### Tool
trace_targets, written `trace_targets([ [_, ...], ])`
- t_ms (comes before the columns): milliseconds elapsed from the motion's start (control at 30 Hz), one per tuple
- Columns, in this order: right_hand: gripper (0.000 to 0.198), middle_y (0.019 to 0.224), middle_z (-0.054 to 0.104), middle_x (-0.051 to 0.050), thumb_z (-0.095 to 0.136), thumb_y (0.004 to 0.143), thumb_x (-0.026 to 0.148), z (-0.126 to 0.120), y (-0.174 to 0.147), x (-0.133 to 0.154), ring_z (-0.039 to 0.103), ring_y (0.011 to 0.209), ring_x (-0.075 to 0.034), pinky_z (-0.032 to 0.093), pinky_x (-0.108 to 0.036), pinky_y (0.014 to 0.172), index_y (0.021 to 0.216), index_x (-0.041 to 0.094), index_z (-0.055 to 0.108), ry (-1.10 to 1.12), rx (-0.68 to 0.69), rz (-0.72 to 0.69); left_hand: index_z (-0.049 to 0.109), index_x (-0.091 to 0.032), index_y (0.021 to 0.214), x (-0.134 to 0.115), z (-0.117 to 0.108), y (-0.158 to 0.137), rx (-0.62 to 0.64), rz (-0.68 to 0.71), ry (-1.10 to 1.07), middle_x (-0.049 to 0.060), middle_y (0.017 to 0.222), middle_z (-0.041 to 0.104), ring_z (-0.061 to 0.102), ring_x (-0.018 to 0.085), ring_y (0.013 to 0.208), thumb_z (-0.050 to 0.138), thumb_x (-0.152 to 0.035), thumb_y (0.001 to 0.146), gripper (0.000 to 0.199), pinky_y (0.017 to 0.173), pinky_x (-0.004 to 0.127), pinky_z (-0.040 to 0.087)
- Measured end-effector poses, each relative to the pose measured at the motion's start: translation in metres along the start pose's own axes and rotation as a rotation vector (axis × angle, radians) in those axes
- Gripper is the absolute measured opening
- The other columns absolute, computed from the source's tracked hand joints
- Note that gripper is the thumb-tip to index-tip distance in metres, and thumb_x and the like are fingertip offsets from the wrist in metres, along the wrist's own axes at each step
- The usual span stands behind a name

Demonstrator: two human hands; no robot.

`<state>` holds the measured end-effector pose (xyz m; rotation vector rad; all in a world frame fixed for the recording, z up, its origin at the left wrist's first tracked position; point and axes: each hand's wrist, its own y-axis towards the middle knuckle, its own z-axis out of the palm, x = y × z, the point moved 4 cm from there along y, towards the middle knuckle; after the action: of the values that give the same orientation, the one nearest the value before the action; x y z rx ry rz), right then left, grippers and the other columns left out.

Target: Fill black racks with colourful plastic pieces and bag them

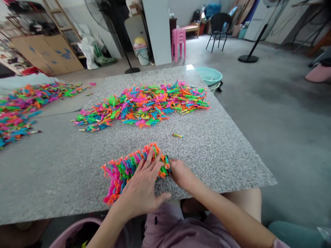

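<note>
A neat row of small plastic toys point(124, 168), in orange, pink, green and blue, lies near the front edge of the speckled table. Across its right half rests my left hand point(143, 187), palm down, with the fingers spread over the toys and the thumb apart. My right hand point(181, 173) is curled against the row's right end, close to an upright toy with an orange tip point(167, 165). Its fingertips are partly hidden, and what they grip cannot be made out. Just beyond the row, a small yellow-green tube point(178, 135) lies alone.
A wide heap of mixed coloured toys point(152, 103) spreads over the back of the granite table point(219, 148). Another heap point(28, 103) lies at the left. A turquoise basin point(209, 74) stands past the right edge, and a pink tub point(74, 230) sits below the front edge.
</note>
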<state>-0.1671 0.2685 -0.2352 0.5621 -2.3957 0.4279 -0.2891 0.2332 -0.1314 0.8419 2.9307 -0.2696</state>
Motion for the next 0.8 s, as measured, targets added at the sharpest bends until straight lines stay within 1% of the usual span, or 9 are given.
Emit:
trace_targets([
  [100, 0.022, 0.09, 0.072, -0.008, 0.066, 0.073, 0.008, -0.014, 0.007, -0.012, 0.067, 0.08, -0.02, 0.045, -0.026, 0.067, 0.094, 0.015, 0.068, 0.094, 0.085, -0.108, 0.034, -0.021, 0.147, 0.001, 0.0, -0.005, -0.034, 0.012, 0.024, 0.015, 0.16, 0.025, 0.016, 0.039, 0.148, 0.071, -0.048, 0.075, 0.085, 0.113, 0.063, 0.032],
  [200, 0.021, 0.081, 0.072, -0.003, 0.075, 0.07, 0.016, -0.055, 0.038, -0.049, 0.067, 0.072, -0.019, 0.046, -0.025, 0.064, 0.091, 0.019, 0.072, 0.14, 0.172, -0.151, 0.02, -0.02, 0.154, 0.003, -0.001, -0.007, -0.087, 0.009, 0.069, 0.015, 0.158, 0.03, 0.024, 0.038, 0.146, 0.072, -0.042, 0.076, 0.096, 0.11, 0.059, 0.04],
  [300, 0.027, 0.103, 0.072, -0.012, 0.058, 0.083, 0.009, -0.12, 0.092, -0.101, 0.066, 0.095, -0.024, 0.048, -0.031, 0.079, 0.106, 0.014, 0.07, -0.149, -0.217, 0.119, 0.021, -0.025, 0.155, 0.002, 0.0, -0.004, -0.134, 0.077, 0.158, 0.009, 0.154, 0.039, 0.034, 0.038, 0.143, 0.074, -0.043, 0.076, 0.096, 0.105, 0.057, 0.046],
  [367, 0.045, 0.121, 0.065, -0.016, 0.045, 0.085, -0.001, -0.144, 0.125, -0.121, 0.059, 0.113, -0.026, 0.046, -0.033, 0.088, 0.124, 0.013, 0.062, -0.323, -0.34, 0.153, 0.032, -0.025, 0.151, 0.0, 0.002, -0.001, -0.201, 0.123, 0.246, 0.007, 0.15, 0.047, 0.039, 0.04, 0.139, 0.072, -0.049, 0.078, 0.087, 0.102, 0.061, 0.047],
  [433, 0.054, 0.138, 0.054, -0.017, 0.039, 0.085, -0.004, -0.148, 0.148, -0.128, 0.049, 0.127, -0.027, 0.044, -0.034, 0.096, 0.134, 0.012, 0.054, -0.434, -0.349, 0.068, 0.045, -0.022, 0.143, -0.003, 0.006, 0.004, -0.286, 0.135, 0.328, 0.008, 0.143, 0.054, 0.043, 0.043, 0.135, 0.068, -0.055, 0.08, 0.075, 0.1, 0.067, 0.045],
  [533, 0.043, 0.144, 0.048, -0.018, 0.036, 0.089, 0.0, -0.13, 0.151, -0.135, 0.041, 0.131, -0.027, 0.039, -0.035, 0.103, 0.125, 0.008, 0.058, -0.504, -0.328, -0.036, 0.058, -0.02, 0.13, -0.005, 0.013, 0.01, -0.368, 0.108, 0.397, 0.01, 0.138, 0.059, 0.046, 0.044, 0.132, 0.066, -0.056, 0.082, 0.06, 0.098, 0.066, 0.046],
  [600, 0.034, 0.13, 0.058, -0.019, 0.036, 0.091, 0.003, -0.117, 0.134, -0.142, 0.047, 0.124, -0.025, 0.038, -0.034, 0.105, 0.112, 0.007, 0.063, -0.487, -0.348, -0.053, 0.059, -0.021, 0.129, -0.006, 0.016, 0.012, -0.382, 0.097, 0.413, 0.009, 0.139, 0.058, 0.046, 0.042, 0.133, 0.066, -0.052, 0.083, 0.056, 0.098, 0.059, 0.049],
  [700, 0.025, 0.104, 0.066, -0.014, 0.042, 0.09, 0.008, -0.109, 0.098, -0.156, 0.053, 0.111, -0.023, 0.039, -0.032, 0.101, 0.097, 0.011, 0.065, -0.395, -0.436, -0.048, 0.054, -0.022, 0.136, -0.005, 0.016, 0.012, -0.38, 0.12, 0.394, 0.006, 0.141, 0.057, 0.045, 0.039, 0.134, 0.063, -0.05, 0.086, 0.058, 0.098, 0.053, 0.052],
  [800, 0.021, 0.095, 0.068, -0.012, 0.044, 0.09, 0.015, -0.116, 0.079, -0.166, 0.057, 0.102, -0.024, 0.041, -0.034, 0.095, 0.092, 0.014, 0.065, -0.306, -0.573, 0.116, 0.054, -0.022, 0.136, -0.004, 0.014, 0.013, -0.353, 0.129, 0.341, 0.006, 0.141, 0.057, 0.042, 0.04, 0.136, 0.06, -0.049, 0.088, 0.055, 0.1, 0.056, 0.05],
])
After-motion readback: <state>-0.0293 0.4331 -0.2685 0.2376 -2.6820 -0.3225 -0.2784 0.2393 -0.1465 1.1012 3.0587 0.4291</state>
